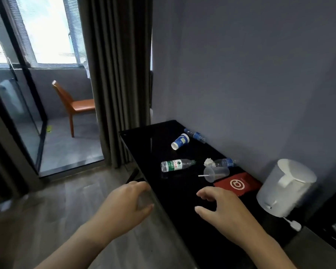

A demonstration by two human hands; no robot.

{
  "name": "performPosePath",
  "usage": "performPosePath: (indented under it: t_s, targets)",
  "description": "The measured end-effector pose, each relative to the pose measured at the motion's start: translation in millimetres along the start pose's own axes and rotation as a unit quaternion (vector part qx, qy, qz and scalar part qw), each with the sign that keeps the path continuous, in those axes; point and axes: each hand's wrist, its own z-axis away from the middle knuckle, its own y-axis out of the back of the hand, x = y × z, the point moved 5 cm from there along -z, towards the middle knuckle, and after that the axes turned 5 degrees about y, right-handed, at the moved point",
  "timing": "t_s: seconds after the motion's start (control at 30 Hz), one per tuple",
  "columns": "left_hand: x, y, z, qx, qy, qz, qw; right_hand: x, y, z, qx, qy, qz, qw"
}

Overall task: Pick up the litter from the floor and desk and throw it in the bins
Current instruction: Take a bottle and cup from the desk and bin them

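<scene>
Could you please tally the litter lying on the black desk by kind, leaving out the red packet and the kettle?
Plastic bottles: 3
Cups: 2
Crumpled tissue: 1
Total: 6

bottles, cups toppled on desk

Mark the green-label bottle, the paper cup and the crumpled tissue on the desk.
green-label bottle [175, 165]: head view, on its green label.
paper cup [180, 141]: head view, on the middle of its blue-and-white side.
crumpled tissue [209, 162]: head view, on the centre of the white wad.
</scene>
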Motion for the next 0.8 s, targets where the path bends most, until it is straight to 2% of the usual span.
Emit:
performPosePath:
  t_s: [0.43,0.8]
  targets:
    - [-60.9,-14.4,-203.1,-0.025,-0.011,0.005,1.000,57.4,-22.5,-199.6,0.016,-0.038,-0.049,0.998]
    - [-117.9,-45.8,-335.5,-0.099,-0.057,0.043,0.993,92.1,-53.4,-308.2,0.021,-0.122,-0.051,0.991]
